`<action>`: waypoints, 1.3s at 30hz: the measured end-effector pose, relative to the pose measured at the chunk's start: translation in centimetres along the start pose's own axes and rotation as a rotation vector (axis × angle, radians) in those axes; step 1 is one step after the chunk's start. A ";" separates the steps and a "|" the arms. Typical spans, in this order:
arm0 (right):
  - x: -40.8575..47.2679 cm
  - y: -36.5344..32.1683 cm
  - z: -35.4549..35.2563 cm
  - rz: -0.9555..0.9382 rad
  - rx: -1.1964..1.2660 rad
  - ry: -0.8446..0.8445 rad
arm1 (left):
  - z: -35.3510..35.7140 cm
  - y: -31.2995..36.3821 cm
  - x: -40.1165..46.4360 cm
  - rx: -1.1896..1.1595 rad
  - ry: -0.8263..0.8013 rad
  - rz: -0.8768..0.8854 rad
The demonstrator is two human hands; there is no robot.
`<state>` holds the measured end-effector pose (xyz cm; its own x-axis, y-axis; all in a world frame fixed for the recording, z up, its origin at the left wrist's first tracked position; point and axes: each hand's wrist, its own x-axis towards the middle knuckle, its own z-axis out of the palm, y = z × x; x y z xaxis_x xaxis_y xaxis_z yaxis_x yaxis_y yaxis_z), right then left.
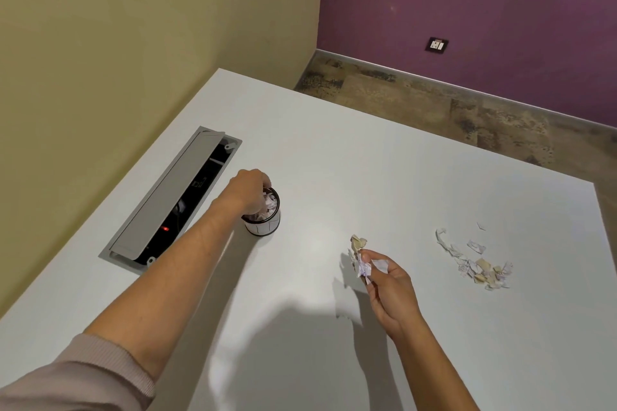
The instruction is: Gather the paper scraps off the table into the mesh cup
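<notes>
Both hands are busy: the left hand cups the mesh cup's rim to steady it at frame centre, while the right hand pinches a bunch of scraps ready for dropping in, the loose pile waiting on the tabletop at right.

White table, mesh cup, scattered paper scraps, seemingly open cable hatch
</notes>
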<state>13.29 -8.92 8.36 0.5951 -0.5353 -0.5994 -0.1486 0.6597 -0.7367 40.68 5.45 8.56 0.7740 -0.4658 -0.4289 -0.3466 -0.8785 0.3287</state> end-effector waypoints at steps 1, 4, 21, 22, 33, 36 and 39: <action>0.0 0.0 -0.1 0.001 0.006 0.003 | -0.4 0.1 -0.1 0.000 0.015 0.007; -0.1 -0.1 -0.2 0.003 0.021 0.007 | -0.7 0.6 -0.3 0.014 0.049 0.006; 0.8 0.3 1.1 0.014 -0.022 -0.034 | 2.4 -0.9 -2.6 -0.069 0.171 -0.037; 1.0 0.5 1.4 0.015 -0.022 -0.040 | 2.6 -1.0 -3.5 -0.101 0.252 -0.027; 2.3 1.0 5.9 -0.002 -0.093 -0.154 | 15.6 -6.3 -11.0 -0.266 0.594 0.074; 3.0 1.3 7.6 -0.026 -0.171 -0.135 | 19.3 -8.2 -11.6 -0.126 0.427 0.169; 3.9 1.6 9.5 -0.090 -0.306 -0.104 | 20.9 -8.8 -12.1 -0.096 0.390 0.222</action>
<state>22.87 -4.98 7.80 0.6920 -0.5168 -0.5040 -0.3128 0.4147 -0.8545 23.29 16.60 -6.76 0.8347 -0.5507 0.0039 -0.4901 -0.7395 0.4615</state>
